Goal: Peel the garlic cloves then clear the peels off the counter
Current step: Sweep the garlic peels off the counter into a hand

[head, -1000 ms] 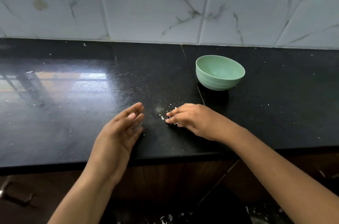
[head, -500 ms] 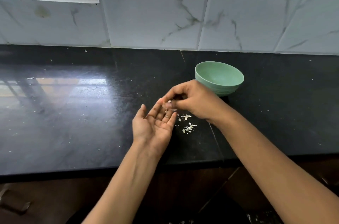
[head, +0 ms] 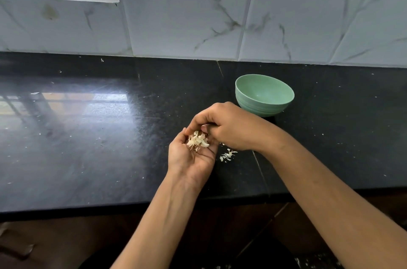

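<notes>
My left hand [head: 191,158] is turned palm up over the black counter [head: 88,147], cupped under a small heap of pale garlic peels [head: 197,141]. My right hand [head: 229,127] hovers just above it with fingers curled down onto the heap. A few more loose peels [head: 228,155] lie on the counter just right of my left hand. The pale green bowl [head: 264,94] stands behind my right hand; its inside looks empty from here.
A marble-look tiled wall [head: 220,15] runs along the back of the counter. Tiny white flecks are scattered over the glossy surface. The counter's front edge [head: 132,205] runs below my wrists, with dark cabinet below.
My hands lifted from the counter. The left turned palm up and the right dropped gathered peels into it; the heap in the palm has grown. The view shifted slightly down.
</notes>
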{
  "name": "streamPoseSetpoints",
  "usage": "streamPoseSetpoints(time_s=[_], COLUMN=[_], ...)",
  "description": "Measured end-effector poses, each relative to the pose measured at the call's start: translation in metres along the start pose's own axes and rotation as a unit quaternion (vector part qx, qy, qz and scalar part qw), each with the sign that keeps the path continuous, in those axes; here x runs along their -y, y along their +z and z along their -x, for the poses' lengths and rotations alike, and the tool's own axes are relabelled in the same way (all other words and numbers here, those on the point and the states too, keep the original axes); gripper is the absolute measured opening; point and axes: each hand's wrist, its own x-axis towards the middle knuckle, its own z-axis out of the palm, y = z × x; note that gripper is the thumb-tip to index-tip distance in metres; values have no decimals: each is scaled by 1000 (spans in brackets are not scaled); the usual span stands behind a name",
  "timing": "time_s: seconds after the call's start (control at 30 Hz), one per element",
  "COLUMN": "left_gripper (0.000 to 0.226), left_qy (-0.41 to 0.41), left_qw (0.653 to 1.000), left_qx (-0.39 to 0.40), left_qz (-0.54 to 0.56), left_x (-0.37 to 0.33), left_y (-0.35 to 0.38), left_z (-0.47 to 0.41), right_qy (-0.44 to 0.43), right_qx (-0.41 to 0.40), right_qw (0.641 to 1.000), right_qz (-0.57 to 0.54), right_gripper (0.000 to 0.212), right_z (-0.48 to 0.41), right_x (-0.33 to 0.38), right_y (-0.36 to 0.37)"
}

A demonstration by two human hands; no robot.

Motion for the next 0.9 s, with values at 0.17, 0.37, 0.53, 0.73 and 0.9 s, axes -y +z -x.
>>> streamPoseSetpoints(time_s=[0.17, 0.37, 0.53, 0.73, 0.9], left_gripper=[42, 43, 44, 46, 45], left_qy=[11, 10, 7, 9, 17], left_qw=[1000, 1000, 1000, 1000, 1000], left_qx=[-2, 16, 2, -10, -9], left_qz=[-22, 4, -19, -26, -15], left_x=[5, 3, 1, -9, -13], left_y=[5, 8, 4, -4, -11], left_z=[6, 9, 10, 20, 31], right_qy=[-19, -62, -117, 72, 124], right_qx=[-73, -56, -186, -173, -131], right_qw=[996, 991, 975, 981, 966], right_qz=[55, 102, 30, -54, 184], right_gripper=[24, 19, 9, 33, 46], right_z=[-2, -2, 1, 8, 11], right_x=[2, 0, -9, -80, -92], right_y=[1, 2, -4, 0, 51])
